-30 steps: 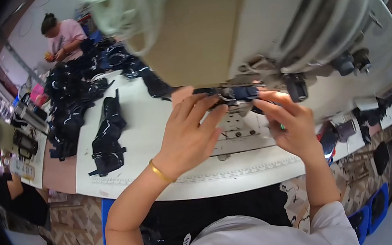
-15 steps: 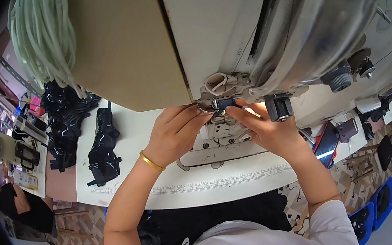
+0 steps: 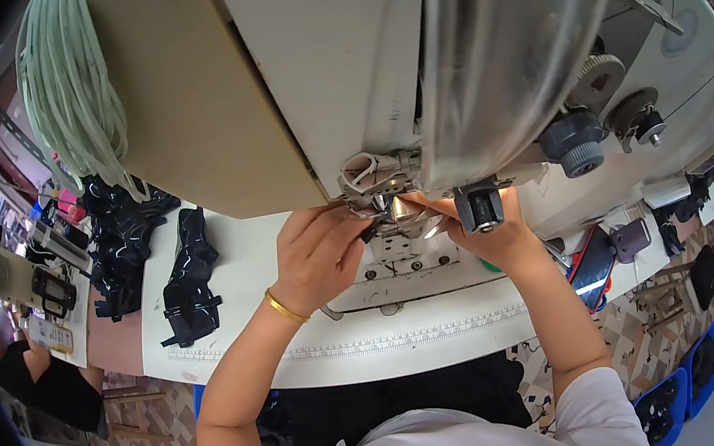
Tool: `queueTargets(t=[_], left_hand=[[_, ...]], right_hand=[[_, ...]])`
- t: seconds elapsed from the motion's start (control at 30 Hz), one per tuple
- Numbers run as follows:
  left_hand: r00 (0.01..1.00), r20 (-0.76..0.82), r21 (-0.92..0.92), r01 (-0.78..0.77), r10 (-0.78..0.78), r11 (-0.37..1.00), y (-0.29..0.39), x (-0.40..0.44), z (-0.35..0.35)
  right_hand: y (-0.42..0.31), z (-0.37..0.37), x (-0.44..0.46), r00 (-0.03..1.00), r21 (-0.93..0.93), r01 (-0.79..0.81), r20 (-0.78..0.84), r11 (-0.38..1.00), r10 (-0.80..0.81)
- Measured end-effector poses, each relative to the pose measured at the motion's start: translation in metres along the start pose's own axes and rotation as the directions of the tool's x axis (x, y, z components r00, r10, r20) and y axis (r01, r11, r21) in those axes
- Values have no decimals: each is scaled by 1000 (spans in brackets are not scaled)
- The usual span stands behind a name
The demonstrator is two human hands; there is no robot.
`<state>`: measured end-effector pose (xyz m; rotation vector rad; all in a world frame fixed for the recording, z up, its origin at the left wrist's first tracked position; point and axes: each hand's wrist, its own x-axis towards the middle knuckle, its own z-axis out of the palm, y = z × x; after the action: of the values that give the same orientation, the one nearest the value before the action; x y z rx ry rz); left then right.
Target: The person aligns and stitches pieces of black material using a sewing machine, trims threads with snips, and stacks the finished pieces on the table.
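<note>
A large sewing machine (image 3: 336, 63) reaches over the white table (image 3: 375, 356), its needle area (image 3: 392, 205) between my two hands. My left hand (image 3: 314, 254) lies left of the needle, fingers bent together around a small dark piece (image 3: 368, 233), of which only a bit shows. My right hand (image 3: 497, 227) is on the other side, its fingertips partly hidden behind the machine's black knob (image 3: 482, 209); what they hold cannot be made out. Below the needle is the metal plate (image 3: 399, 267) with screws.
A dark garment piece (image 3: 191, 285) lies on the left of the table, beside a heap of similar dark pieces (image 3: 121, 245). Pale green cords (image 3: 72, 98) hang at upper left. A phone-like object (image 3: 593, 269) lies at right. Another person (image 3: 39, 373) sits at far left.
The view has shifted, bringing the machine head lower and closer. My hands have drawn in beside the needle, and the dark piece between them is now mostly hidden.
</note>
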<state>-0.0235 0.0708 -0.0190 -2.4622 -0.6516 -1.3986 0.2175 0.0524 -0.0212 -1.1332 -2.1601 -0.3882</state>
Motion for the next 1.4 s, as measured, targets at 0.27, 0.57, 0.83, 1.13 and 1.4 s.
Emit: queueTargets(t=[0.27,0.57,0.83,1.13,1.4], left_hand=[[998,34,-63,-42,44,997,-18,-4,-1],[986,167,-73,25,-13,997,-19,-1,-12],[994,71,90,-93,87,992,7,10,-6],[990,140,207,-52,23,977,28,15,-10],[965,261,344,-124,32,931,44,27,-15]], right_hand=[[1,4,2,992,3,27,-124,1000,-27],[-29,-15,-2,744,350,-29,-618,936,254],[-15,9,-16,867,275,-80,-456,958,203],[-10,13,-14,866,356,-170,-391,919,312],[-7,11,-15,879,382,-174,-355,908,318]])
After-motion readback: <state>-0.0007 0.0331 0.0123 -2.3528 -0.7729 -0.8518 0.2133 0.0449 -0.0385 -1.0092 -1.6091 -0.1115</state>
